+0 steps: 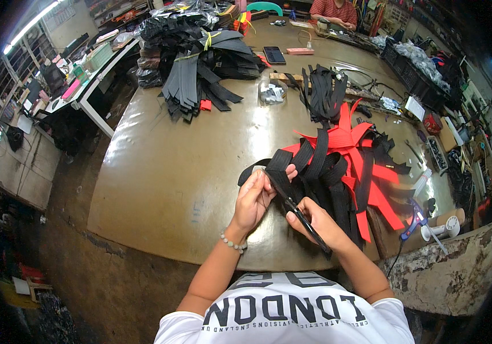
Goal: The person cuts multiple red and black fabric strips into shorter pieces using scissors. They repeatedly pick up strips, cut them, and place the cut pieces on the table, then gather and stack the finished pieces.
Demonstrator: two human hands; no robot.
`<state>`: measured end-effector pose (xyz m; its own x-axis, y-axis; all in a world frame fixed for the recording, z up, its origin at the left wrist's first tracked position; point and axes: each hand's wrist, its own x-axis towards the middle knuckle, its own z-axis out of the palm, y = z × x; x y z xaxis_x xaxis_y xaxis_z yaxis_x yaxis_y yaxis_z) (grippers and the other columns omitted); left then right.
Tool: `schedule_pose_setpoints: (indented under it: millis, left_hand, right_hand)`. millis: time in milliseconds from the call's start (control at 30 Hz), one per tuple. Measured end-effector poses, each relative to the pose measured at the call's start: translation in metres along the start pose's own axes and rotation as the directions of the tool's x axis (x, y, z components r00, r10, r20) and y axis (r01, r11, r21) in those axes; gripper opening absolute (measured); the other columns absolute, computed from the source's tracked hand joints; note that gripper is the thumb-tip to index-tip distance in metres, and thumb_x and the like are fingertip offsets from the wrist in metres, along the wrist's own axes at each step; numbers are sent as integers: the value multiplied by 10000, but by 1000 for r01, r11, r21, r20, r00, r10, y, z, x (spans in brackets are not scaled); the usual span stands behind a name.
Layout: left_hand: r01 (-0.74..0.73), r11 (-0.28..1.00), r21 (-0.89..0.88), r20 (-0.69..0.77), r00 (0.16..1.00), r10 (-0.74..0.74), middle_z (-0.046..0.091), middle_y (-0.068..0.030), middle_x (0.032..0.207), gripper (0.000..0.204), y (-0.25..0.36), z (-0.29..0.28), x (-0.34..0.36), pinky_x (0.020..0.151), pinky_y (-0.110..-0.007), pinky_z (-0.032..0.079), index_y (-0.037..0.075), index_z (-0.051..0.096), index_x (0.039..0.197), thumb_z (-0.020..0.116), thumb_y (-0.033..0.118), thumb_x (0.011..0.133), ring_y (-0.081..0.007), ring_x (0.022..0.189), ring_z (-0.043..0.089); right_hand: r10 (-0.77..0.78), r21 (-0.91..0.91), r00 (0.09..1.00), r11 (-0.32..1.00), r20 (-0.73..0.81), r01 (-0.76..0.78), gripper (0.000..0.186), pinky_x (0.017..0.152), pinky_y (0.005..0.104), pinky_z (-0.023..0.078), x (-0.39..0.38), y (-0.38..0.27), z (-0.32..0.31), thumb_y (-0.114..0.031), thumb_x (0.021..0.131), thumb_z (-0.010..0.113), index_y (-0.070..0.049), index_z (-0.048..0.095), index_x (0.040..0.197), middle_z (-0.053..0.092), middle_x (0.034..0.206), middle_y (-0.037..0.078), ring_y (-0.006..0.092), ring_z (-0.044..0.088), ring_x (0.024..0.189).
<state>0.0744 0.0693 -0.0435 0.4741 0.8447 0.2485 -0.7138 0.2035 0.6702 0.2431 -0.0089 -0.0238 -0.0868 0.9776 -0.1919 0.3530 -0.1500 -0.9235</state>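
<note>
My left hand [253,192] pinches the end of a black webbing strap [280,160], where a small pale piece shows by the fingertips. My right hand [313,221] is closed around a long black hand tool [295,207], pliers or shears, I cannot tell which. The tool's tip meets the strap at my left fingers, and its handle end points back toward my right forearm. More black straps loop down beside my right hand. Under and beyond them lies a bundle of red straps [343,140], fanned out.
Stacked black straps [188,74] fill the table's far left. Behind the work sit a clear tub of small parts [272,92] and a phone [274,55]. To the right are a glue gun [415,221] and a white spool [444,230]. A person in red stripes [335,12] sits opposite.
</note>
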Motion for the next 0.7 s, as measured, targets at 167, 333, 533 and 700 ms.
schedule_pose_setpoints:
  millis: [167, 333, 533, 700]
  left_hand:
    - [14, 998, -63, 4, 1000, -14, 428, -338, 1364, 315, -1, 0, 0, 1090, -472, 363, 53, 408, 849, 280, 260, 1050, -402, 1322, 411]
    - [21, 999, -35, -39, 999, -22, 430, -338, 1361, 321, -4, 2, 0, 1084, -466, 376, 54, 401, 845, 276, 267, 1051, -399, 1316, 421]
    - [28, 993, -116, -15, 999, -30, 439, -337, 1351, 294, 0, 1, 1, 1083, -463, 383, 57, 404, 844, 330, 264, 1040, -396, 1306, 433]
    - [20, 993, -116, -50, 998, -26, 464, -322, 1342, 263, -4, 3, -2, 1047, -364, 393, 65, 410, 829, 399, 245, 1020, -296, 1272, 480]
  right_hand:
    - [-7, -62, 998, 998, -67, 3, 478, 566, 288, 432, 1, -3, 2, -443, 792, 751, -34, 505, 773, 531, 647, 52, 114, 491, 612]
    - [-18, -136, 995, 991, -100, 5, 494, 510, 281, 395, 4, -2, 4, -454, 772, 761, -37, 500, 740, 502, 589, 33, 103, 458, 556]
    - [-72, 69, 991, 994, -115, 80, 378, 521, 246, 404, -4, 0, 5, -306, 796, 772, -35, 509, 798, 547, 664, -2, 69, 472, 577]
    - [-245, 184, 898, 927, -365, 328, 387, 813, 261, 472, 2, -1, 11, -142, 847, 725, -17, 445, 1082, 620, 1042, 104, 125, 574, 970]
